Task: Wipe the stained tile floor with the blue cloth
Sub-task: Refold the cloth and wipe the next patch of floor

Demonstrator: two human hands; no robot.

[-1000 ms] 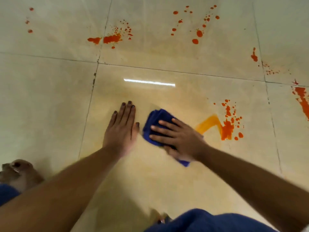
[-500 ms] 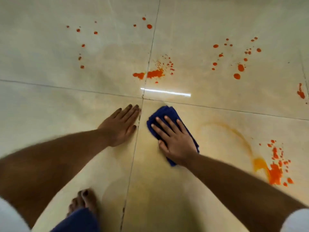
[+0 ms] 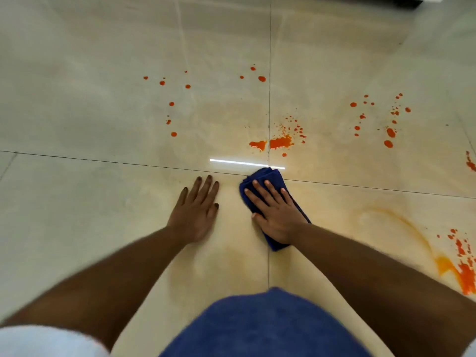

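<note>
While both arms reach down into the middle of the frame, the right hand [image 3: 277,215] lies flat on the cloth [image 3: 268,199], fingers [image 3: 260,190] straight and a little spread, pressing the folded blue pad against the floor [image 3: 77,215]. That cloth sits just right of centre, right where four tiles meet, its far corner poking over the horizontal grout line and its near end showing below the wrist. Over to the left, the left hand [image 3: 197,212] is planted palm-down on bare tile, fingers straight and close together, holding nothing, just beside the cloth but not touching it.

Look above the cloth: a wet orange puddle [image 3: 279,143] straddles the vertical grout line, with fine spatter fanning out up and right of it. More drops [image 3: 171,104] dot the upper-left tile, and another scatter of spots [image 3: 389,132] sits at upper right. At the lower right edge, a thick orange splash [image 3: 463,271] with a pale yellowish smear [image 3: 401,220] curving up out of it. Around the hands the tile carries a faint yellow film. A bright strip of reflected light [image 3: 231,162] lies just beyond the fingertips. Bottom centre, blue fabric [image 3: 270,328] of the person's clothing fills the edge of the frame.
</note>
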